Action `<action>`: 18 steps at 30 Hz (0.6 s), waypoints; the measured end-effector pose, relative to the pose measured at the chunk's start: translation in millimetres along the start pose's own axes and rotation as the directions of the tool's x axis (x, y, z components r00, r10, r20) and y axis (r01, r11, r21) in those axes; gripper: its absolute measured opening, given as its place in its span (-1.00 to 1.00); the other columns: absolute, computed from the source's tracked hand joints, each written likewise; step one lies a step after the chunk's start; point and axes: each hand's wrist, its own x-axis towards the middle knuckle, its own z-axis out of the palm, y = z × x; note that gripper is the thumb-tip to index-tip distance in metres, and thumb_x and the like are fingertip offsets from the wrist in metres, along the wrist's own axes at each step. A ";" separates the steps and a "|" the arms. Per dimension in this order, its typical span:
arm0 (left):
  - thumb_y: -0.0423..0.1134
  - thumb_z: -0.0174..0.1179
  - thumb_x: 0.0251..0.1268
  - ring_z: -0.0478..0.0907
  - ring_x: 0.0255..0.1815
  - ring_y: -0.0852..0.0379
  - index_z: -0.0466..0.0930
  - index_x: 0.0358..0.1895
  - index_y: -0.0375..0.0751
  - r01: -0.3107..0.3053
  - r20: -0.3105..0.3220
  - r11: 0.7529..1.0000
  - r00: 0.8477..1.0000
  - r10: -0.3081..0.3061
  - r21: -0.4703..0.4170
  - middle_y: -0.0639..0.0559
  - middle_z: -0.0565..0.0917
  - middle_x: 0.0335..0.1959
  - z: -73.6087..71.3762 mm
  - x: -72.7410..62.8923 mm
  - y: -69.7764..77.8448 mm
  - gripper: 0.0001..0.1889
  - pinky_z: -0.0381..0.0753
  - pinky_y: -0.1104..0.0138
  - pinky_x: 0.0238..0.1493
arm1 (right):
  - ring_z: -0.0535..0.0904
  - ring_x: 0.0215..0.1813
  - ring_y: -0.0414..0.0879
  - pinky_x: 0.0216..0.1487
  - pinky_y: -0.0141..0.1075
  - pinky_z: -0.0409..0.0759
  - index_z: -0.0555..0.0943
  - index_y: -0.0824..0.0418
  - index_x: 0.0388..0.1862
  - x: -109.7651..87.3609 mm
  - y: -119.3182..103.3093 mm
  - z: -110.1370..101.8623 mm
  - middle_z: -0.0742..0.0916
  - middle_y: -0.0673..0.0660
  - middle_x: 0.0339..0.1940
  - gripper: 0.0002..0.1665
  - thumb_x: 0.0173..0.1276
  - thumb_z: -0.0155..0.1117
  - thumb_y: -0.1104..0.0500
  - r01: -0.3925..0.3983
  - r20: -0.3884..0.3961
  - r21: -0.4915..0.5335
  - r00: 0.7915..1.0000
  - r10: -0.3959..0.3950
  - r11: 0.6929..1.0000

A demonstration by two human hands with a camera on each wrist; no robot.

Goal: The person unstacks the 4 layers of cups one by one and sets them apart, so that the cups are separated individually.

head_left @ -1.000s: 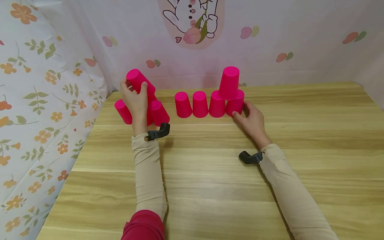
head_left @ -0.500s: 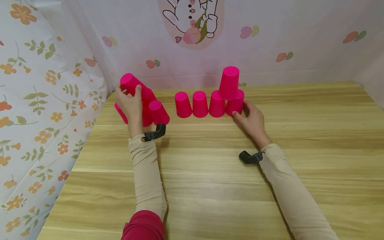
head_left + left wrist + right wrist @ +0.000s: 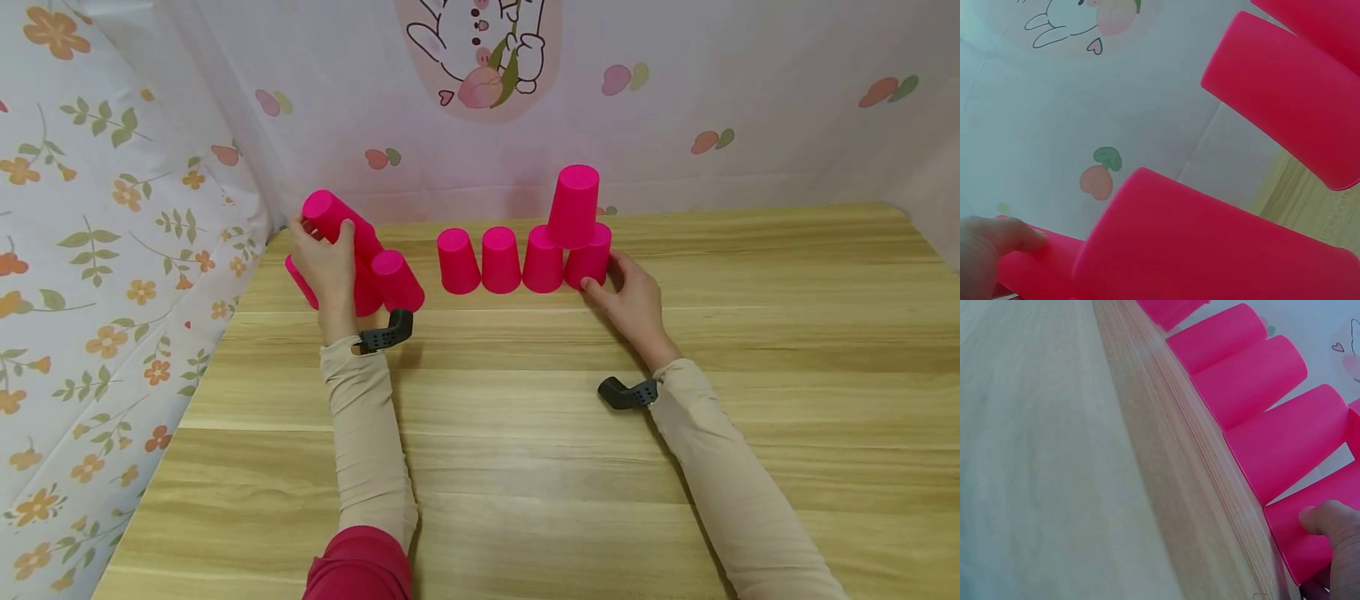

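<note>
In the head view, my left hand (image 3: 324, 271) holds a tilted pink cup (image 3: 339, 218) above a cluster of pink cups at the far left. In the left wrist view its thumb (image 3: 1019, 237) presses on that cup. One cup (image 3: 397, 281) of the cluster stands to the right of the hand; another (image 3: 302, 282) shows at its left, partly hidden. Whether the held cup rests on those below, I cannot tell. My right hand (image 3: 633, 304) grips the rightmost cup (image 3: 588, 260) of an upside-down row, thumb in front. One cup (image 3: 573, 207) sits across the row's two right cups.
Further left in the row stand more pink cups (image 3: 458, 262). A wooden table (image 3: 510, 467) lies underneath. A patterned cloth (image 3: 300, 50) hangs behind, and a floral cloth (image 3: 112, 275) borders the left side. Each wrist carries a black camera mount (image 3: 628, 394).
My left hand has moved left and lowered its cup towards the cluster, mostly in the first half second. My right hand and the row have stayed in place.
</note>
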 end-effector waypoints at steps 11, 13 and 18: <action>-0.16 0.24 0.15 0.38 0.11 0.05 0.26 0.25 -0.26 0.023 0.093 0.989 0.995 -0.037 0.149 -0.08 0.46 0.14 2.1 0.7 -3.4 -0.39 0.40 0.32 0.09 | 0.43 0.21 0.14 0.22 -0.06 0.32 0.42 0.33 0.22 0.4 -1.8 -0.6 0.55 0.27 0.16 -0.33 0.18 0.30 0.05 -0.006 0.004 0.010 1.000 0.006 1.000; -0.16 0.26 0.13 0.37 0.13 0.04 0.25 0.26 -0.27 0.007 0.118 0.984 0.993 -0.029 0.179 -0.09 0.45 0.16 2.4 0.6 -4.1 -0.37 0.40 0.29 0.11 | 0.43 0.21 0.13 0.22 -0.07 0.32 0.42 0.33 0.22 0.4 -1.9 -0.8 0.55 0.27 0.16 -0.34 0.19 0.29 0.05 -0.008 0.003 0.011 1.000 0.008 1.000; -0.16 0.29 0.11 0.39 0.14 -0.02 0.26 0.25 -0.31 -0.040 0.170 0.963 0.985 -0.006 0.267 -0.14 0.46 0.15 3.3 -1.2 -5.4 -0.34 0.38 0.21 0.15 | 0.42 0.21 0.13 0.23 -0.07 0.32 0.42 0.33 0.22 0.3 -1.5 -0.7 0.55 0.26 0.16 -0.34 0.19 0.29 0.05 -0.009 0.006 0.012 1.000 0.009 1.000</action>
